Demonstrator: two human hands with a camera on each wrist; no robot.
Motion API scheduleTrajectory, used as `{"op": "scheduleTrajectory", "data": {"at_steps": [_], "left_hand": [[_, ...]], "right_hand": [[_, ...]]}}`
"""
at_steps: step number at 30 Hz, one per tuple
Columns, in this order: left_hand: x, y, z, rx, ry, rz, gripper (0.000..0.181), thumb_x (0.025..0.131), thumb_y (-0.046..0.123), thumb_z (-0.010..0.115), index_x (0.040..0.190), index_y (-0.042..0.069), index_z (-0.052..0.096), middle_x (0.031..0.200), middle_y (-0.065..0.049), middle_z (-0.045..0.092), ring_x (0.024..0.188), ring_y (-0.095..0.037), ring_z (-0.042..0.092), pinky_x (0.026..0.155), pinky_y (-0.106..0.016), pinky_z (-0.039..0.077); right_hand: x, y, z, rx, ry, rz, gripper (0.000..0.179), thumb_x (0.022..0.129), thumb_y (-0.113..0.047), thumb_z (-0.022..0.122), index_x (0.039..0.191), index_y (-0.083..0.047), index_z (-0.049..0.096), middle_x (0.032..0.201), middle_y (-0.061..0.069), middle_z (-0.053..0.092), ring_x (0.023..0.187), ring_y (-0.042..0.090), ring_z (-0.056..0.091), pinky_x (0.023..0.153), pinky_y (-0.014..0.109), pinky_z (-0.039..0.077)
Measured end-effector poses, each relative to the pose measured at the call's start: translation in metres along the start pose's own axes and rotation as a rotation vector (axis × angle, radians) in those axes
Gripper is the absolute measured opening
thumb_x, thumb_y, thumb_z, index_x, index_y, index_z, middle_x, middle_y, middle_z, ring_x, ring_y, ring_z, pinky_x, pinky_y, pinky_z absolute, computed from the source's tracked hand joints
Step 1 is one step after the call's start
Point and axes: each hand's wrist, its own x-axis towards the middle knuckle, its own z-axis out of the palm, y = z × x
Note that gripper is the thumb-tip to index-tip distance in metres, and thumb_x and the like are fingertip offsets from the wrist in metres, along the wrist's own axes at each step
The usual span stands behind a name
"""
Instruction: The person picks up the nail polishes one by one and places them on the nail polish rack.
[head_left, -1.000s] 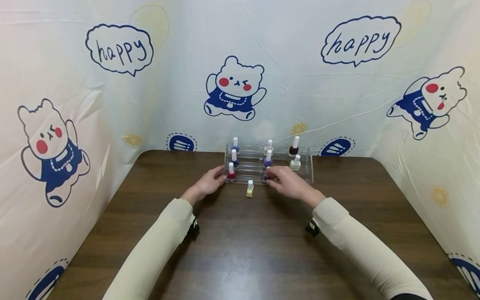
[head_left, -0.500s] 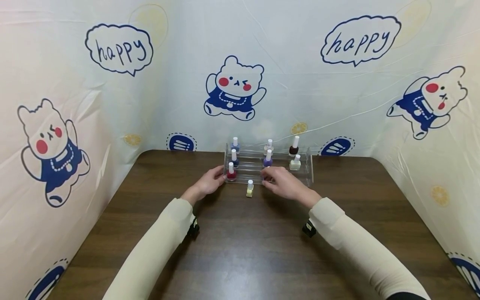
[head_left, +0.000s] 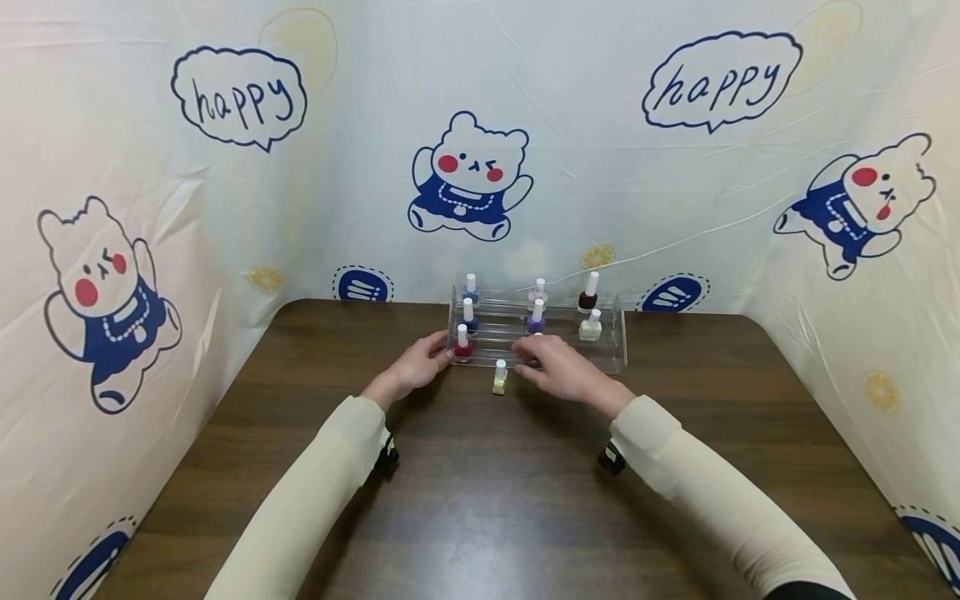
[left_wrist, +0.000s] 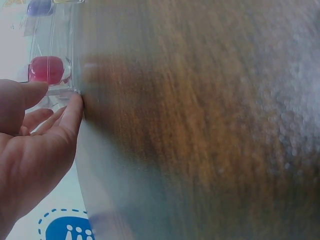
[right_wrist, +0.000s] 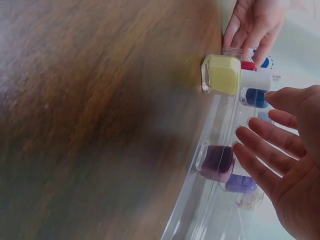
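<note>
A clear acrylic stepped rack (head_left: pixel 497 339) holds several nail polish bottles with white caps. My left hand (head_left: pixel 414 367) touches the rack's left end; in the left wrist view its fingertips meet the lower corner, beside a red nail polish bottle (left_wrist: pixel 46 69). My right hand (head_left: pixel 564 368) hovers at the rack's front, fingers spread and relaxed, holding nothing. Just left of its fingertips a yellow nail polish bottle (head_left: pixel 499 381) stands upright on the table, in front of the rack. The dark purple bottle (right_wrist: pixel 217 161) on the lowest step is mostly hidden behind the right hand in the head view.
On the upper steps stand blue (head_left: pixel 470 293), dark blue (head_left: pixel 468 320), purple (head_left: pixel 536 322), clear (head_left: pixel 537 293), dark red (head_left: pixel 588 300) and pale (head_left: pixel 590 328) bottles. A printed curtain (head_left: pixel 360 208) closes off the back and sides of the brown table (head_left: pixel 480 500).
My right hand has let go of the dark purple bottle on the lowest step and moved left towards the yellow bottle. The left hand and rack have stayed put.
</note>
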Motion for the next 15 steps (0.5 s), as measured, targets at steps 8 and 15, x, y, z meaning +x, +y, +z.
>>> {"op": "scheduleTrajectory", "data": {"at_steps": [8,15], "left_hand": [[0.0005,-0.0020,0.0003,0.002,0.000,0.005,0.057,0.109,0.020,0.048,0.162,0.012,0.028,0.163,-0.017,0.035,0.150,-0.035,0.033,0.123,-0.054,0.024],[-0.0005,-0.0008,0.0007,0.001,-0.001,0.000,0.057,0.109,0.020,0.048,0.163,0.013,0.028,0.163,-0.016,0.035,0.151,-0.035,0.032,0.123,-0.054,0.024]], "right_hand": [[0.0052,-0.0052,0.0055,0.003,-0.027,0.001,0.031,0.098,-0.011,0.068,0.126,0.003,0.066,0.114,0.013,0.072,0.099,0.023,0.070,0.090,0.039,0.059],[0.0070,-0.0096,0.0066,0.014,-0.057,0.015,0.032,0.099,-0.015,0.069,0.127,0.000,0.066,0.119,0.011,0.072,0.103,0.021,0.070,0.092,0.038,0.058]]}}
